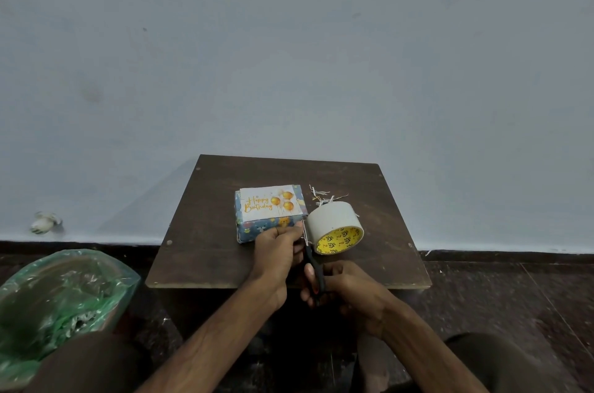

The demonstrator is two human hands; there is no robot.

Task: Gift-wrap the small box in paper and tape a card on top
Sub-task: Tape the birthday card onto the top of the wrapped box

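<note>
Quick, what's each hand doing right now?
Left hand: grips the wrapped box at its near right corner.
Right hand: holds the scissors.

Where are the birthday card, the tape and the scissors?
birthday card (268, 203): head view, printed front
tape (331, 217): head view, grey outer side
scissors (313, 261): head view, black handle

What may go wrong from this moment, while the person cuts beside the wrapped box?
1. The blades of the black-handled scissors, gripped by the right hand, lie close to the curled left hand; a cut finger seems possible.
2. They are also beside the box wrapped in blue patterned paper and might nick it.
3. The beige tape roll seems to rest on its curved side, so it may roll away.
</note>
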